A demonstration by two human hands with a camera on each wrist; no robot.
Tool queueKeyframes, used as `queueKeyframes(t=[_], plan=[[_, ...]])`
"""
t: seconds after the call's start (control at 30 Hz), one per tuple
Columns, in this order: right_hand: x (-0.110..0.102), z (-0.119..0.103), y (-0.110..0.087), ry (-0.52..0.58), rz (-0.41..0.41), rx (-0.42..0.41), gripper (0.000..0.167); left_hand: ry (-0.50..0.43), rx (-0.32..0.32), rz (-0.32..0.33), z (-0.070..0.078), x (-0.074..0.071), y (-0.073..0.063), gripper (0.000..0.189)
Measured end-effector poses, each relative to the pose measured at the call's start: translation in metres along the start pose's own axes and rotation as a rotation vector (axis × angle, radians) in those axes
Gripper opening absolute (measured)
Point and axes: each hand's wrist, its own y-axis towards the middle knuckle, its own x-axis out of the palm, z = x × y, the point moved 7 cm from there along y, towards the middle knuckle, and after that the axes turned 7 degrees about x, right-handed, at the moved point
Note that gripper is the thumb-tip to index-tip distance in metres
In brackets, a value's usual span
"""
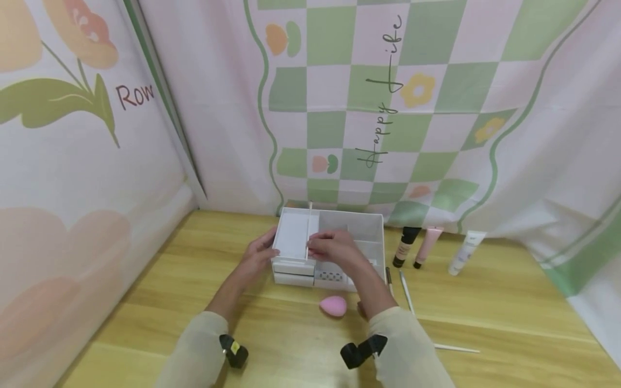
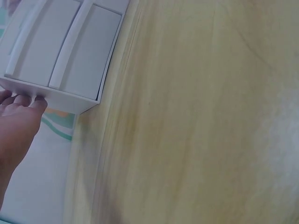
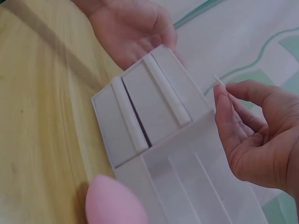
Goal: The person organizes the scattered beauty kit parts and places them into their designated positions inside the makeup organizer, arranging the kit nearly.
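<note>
A white desktop organizer with two drawers at its front left sits on the table. My left hand rests against its left side, thumb near the front top edge; in the left wrist view the fingertips touch the side wall. Above the drawer unit my right hand pinches a thin white stick between thumb and fingers. In the right wrist view only a short white end of the stick shows past the fingertips. A pink teardrop makeup sponge lies in front of the organizer.
Right of the organizer stand a black tube, a pink tube and a white tube. Thin sticks lie nearby, one silvery and one white. A printed curtain hangs behind the table.
</note>
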Motion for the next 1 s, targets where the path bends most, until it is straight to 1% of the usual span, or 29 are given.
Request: queueKeyframes(t=[0.2, 0.37, 0.57, 0.73, 0.87, 1.0], plan=[[0.010, -0.008, 0.014, -0.015, 0.025, 0.043, 0.031, 0.007, -0.001, -0.023, -0.001, 0.000, 0.002, 0.072], [0.013, -0.011, 0.020, -0.075, 0.051, 0.093, 0.027, -0.006, 0.001, -0.031, -0.001, 0.000, 0.002, 0.072], [0.018, -0.015, 0.022, -0.133, 0.037, 0.137, 0.020, -0.008, 0.008, -0.019, 0.000, 0.000, 0.001, 0.074], [0.023, -0.019, 0.023, -0.171, 0.026, 0.172, 0.019, -0.020, -0.006, 0.002, -0.002, -0.002, 0.001, 0.073], [0.027, -0.020, 0.025, -0.187, 0.017, 0.200, 0.014, -0.026, 0.000, -0.004, -0.003, -0.001, 0.001, 0.073], [0.029, -0.021, 0.027, -0.193, 0.019, 0.219, 0.007, -0.030, 0.016, -0.027, -0.002, 0.000, 0.001, 0.073]])
